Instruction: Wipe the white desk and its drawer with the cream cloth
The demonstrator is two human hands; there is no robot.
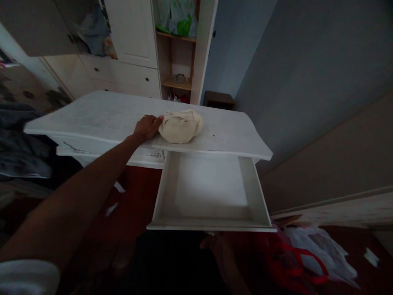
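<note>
A crumpled cream cloth bundle (pixel 179 126) lies on the worn white tabletop (pixel 116 108), close to its front edge. My left hand (pixel 147 126) is at the bundle's left side, with its curled fingers holding that edge. Below, an open drawer (pixel 211 184) extends toward me, its pale inside bare. In dark shadow just under the drawer's front board is my right hand (pixel 219 246), near a small light knob (pixel 210 233). Its thumb stands apart from the fingers, whose tips are hard to make out.
A closed drawer (pixel 144 155) is left of the open one. White cabinets (pixel 132 32) and a shelf with plastic bags (pixel 178 20) stand behind. A grey wall (pixel 322 78) runs along the right. Red and white bags (pixel 319 250) lie on the floor at right, dark clothes (pixel 21 143) at left.
</note>
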